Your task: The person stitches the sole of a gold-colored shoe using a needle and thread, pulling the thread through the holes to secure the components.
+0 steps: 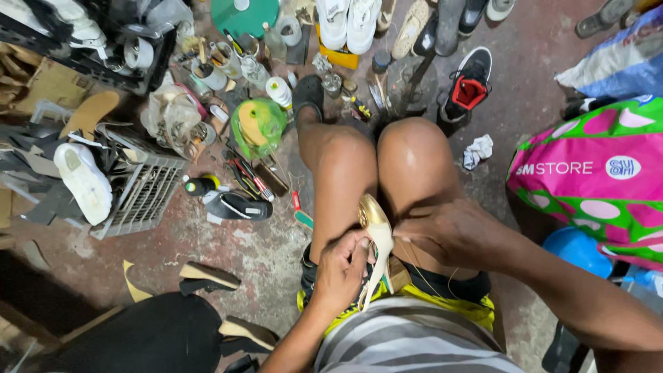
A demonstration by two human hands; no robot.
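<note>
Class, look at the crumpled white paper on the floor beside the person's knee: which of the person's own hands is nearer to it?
Right. The right hand lies on the right thigh, just below the crumpled white paper. The left hand, gripping the gold high-heeled shoe, sits lower and farther across the lap.

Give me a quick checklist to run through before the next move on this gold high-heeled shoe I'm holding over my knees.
1. Left hand grips the gold shoe: ok, fingers wrap its lower part.
2. Right hand at the shoe: ok, its fingertips meet the shoe's side.
3. Thread in play: cannot tell, thin strands trail below the right hand but their ends are hidden.
4. Shoe steadied: ok, held between the knees, toe pointing away.
5. Tools nearby: ok, pliers and cutters lie on the floor to the left.
6. Needle in hand: cannot tell, too small to see.
</note>
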